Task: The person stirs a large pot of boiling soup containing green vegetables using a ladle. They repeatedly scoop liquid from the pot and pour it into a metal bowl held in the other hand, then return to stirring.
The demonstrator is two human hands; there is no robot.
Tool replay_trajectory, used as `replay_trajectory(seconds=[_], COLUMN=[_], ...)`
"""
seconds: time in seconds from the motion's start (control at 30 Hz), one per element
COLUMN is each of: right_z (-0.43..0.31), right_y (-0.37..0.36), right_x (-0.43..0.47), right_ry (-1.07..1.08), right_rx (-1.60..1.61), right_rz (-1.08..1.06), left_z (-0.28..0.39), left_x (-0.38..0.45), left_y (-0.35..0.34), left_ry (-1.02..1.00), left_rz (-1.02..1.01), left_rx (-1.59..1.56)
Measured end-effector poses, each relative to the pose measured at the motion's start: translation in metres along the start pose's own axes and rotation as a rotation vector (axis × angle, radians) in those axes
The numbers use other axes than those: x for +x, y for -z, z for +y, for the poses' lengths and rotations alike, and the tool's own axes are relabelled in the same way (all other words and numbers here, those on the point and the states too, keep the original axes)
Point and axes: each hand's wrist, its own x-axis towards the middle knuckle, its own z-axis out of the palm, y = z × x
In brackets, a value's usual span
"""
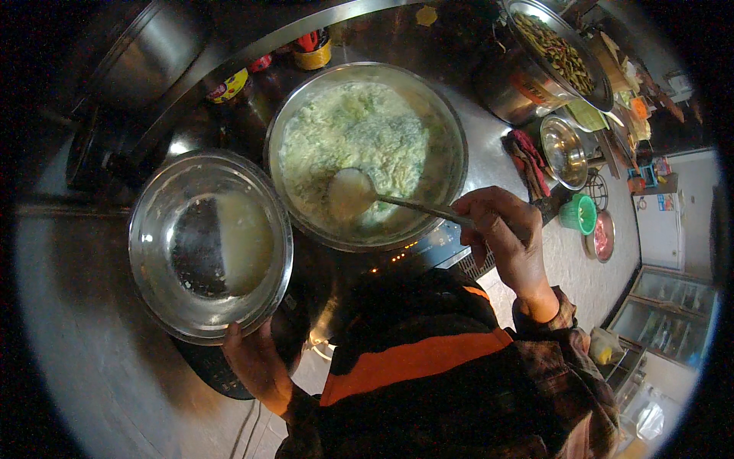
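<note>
My left hand [255, 361] grips the near rim of a wide stainless steel bowl [152, 275]. Cloudy pale liquid [248, 244] has pooled on the bowl's right side, so it leans towards the large metal pot [457, 166] beside it. Pale green and white, curd-like food [352, 129] fills much of that pot. In my right hand [507, 235] is the handle of a ladle [350, 192]. The ladle's round bowl sits over the near part of the pot and holds cloudy liquid.
A lit control panel [438, 246] lies at the pot's near side. At upper right are a tall pot [516, 94] topped by a pan of cut vegetables [556, 54], a shiny bowl [565, 152] and a dark red cloth [527, 163]. A green basket [578, 215] stands beyond them.
</note>
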Motion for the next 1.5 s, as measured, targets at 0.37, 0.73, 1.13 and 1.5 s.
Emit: replay_trajectory(seconds=[0.37,0.73,1.13,1.5], right_z=[0.012,0.014,0.038,0.013], right_y=[0.000,0.009,0.002,0.012], right_x=[0.014,0.045,0.071,0.010], right_ry=[0.189,0.237,0.800,0.561], right_rx=[-0.221,-0.116,-0.741,-0.572], right_rz=[0.092,0.151,0.119,0.047], left_z=[0.019,0.053,0.008,0.053], left_x=[-0.001,0.008,-0.002,0.012], left_y=[-0.004,-0.019,-0.004,-0.017], left_ry=[0.115,0.526,-0.172,0.645], left_rz=[-0.028,0.099,-0.135,0.189], left_rx=[0.019,-0.672,-0.185,-0.801])
